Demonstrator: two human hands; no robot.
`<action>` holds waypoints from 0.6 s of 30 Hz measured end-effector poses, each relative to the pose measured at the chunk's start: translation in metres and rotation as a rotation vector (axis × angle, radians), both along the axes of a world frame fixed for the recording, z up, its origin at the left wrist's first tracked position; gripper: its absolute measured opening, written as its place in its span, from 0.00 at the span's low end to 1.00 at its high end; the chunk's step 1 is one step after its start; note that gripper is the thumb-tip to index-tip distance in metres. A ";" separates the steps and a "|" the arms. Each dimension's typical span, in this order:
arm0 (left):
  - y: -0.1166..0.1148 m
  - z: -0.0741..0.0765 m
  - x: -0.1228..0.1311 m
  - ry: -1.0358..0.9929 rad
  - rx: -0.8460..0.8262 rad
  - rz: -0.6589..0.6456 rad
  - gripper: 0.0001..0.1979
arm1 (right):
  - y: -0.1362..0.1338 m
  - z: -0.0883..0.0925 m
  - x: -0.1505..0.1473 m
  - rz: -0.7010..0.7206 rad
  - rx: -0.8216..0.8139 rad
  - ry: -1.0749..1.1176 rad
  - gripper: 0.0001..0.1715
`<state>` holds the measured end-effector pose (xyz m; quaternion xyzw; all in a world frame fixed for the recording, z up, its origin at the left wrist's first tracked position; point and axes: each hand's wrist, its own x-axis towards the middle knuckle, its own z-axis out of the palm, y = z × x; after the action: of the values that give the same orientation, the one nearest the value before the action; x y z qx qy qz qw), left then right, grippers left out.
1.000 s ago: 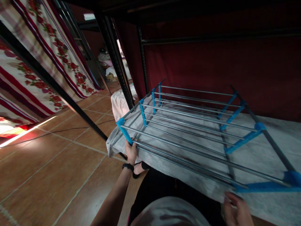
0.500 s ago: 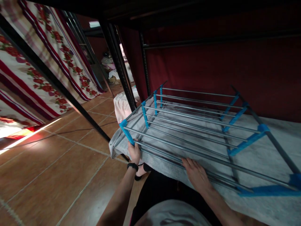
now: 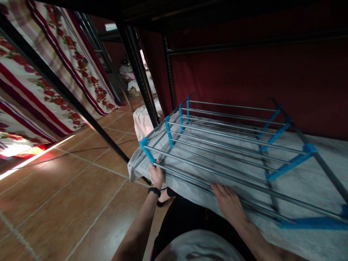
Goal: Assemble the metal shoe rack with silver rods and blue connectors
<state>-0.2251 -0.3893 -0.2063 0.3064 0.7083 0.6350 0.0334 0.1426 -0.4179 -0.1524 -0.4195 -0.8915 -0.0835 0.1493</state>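
A rack of grey metal rods with blue plastic brackets (image 3: 292, 165) lies on a bed covered with a grey cloth (image 3: 322, 174). My left hand (image 3: 156, 175), with a dark band on the wrist, is closed round the rack's near left corner, by the lower end of a blue bracket (image 3: 149, 154). My right hand (image 3: 228, 201) rests palm down across the lower front rods, its fingers close together and its fingertips curled over them. The undersides of both hands are hidden.
Black metal posts (image 3: 144, 79) and a slanted bar (image 3: 100, 134) stand at the left. A floral curtain (image 3: 78, 65) hangs beyond them. A dark cable (image 3: 89, 148) crosses the tiled floor. A dark red wall (image 3: 244, 76) backs the bed.
The view has shifted slightly, so the rack and curtain sit a little further right. Both hands keep their places on the rack.
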 end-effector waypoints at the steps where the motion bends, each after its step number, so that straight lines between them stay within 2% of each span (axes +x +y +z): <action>1: 0.000 0.000 -0.001 0.001 -0.002 0.003 0.20 | 0.001 0.001 0.000 -0.006 -0.008 0.004 0.19; 18: 0.003 -0.004 -0.005 0.008 0.026 -0.016 0.17 | 0.003 0.008 0.002 0.018 -0.057 0.009 0.19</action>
<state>-0.2298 -0.3867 -0.2105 0.3148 0.6979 0.6425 0.0317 0.1442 -0.4149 -0.1445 -0.4159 -0.8966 -0.0548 0.1422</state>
